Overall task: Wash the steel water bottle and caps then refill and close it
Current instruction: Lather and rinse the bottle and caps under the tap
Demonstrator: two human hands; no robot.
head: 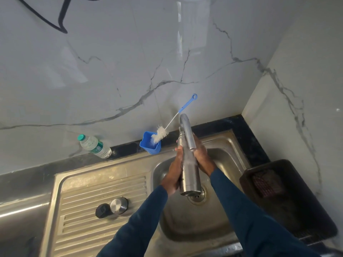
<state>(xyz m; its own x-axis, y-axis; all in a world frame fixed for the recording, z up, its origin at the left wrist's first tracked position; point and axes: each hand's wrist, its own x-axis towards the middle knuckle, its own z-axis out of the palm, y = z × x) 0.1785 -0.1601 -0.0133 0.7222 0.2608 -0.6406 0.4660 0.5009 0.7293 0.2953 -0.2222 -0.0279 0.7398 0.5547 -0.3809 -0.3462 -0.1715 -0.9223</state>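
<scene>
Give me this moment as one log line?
step: washing | both hands, left hand and right hand, grip steel bottle over sink under tap | caps off, on drainboard

We see a dim, cool-toned view with soft, even light and no hard shadows. The glossy marble wall (130, 71) carries a pale vertical reflection toward twelve o'clock and a fainter smear at ten o'clock. A bright streak glints on the steel drainboard (104, 193) at eight o'clock. The wide lens bends the counter (27, 179) edge and stretches the sleeves at six o'clock. The picture is slightly soft overall, and the dark tray (289, 197) at four o'clock loses detail in shade.
</scene>
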